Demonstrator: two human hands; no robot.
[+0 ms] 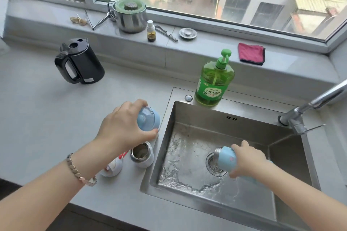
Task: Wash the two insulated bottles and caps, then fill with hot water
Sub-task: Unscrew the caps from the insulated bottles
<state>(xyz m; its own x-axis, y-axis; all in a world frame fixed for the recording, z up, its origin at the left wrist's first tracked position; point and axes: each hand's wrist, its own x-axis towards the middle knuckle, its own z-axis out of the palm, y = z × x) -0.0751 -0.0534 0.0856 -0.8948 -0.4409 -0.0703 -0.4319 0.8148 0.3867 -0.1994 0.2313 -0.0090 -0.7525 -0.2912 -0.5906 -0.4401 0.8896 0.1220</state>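
Left hand: fingers curled round the blue cap, at the tabletop edge beside the sink.
Right hand: fingers wrapped round the blue bottle, tilted over the drain.
Slip risk: we judge a wet grip could drop the bottle.
Knock risk: the left wrist is close above the open white bottle; we expect a careless pull-back could topple it.

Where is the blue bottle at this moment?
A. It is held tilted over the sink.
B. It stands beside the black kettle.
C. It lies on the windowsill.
A: the right hand holds the blue bottle tilted above the sink, its open mouth near the drain.
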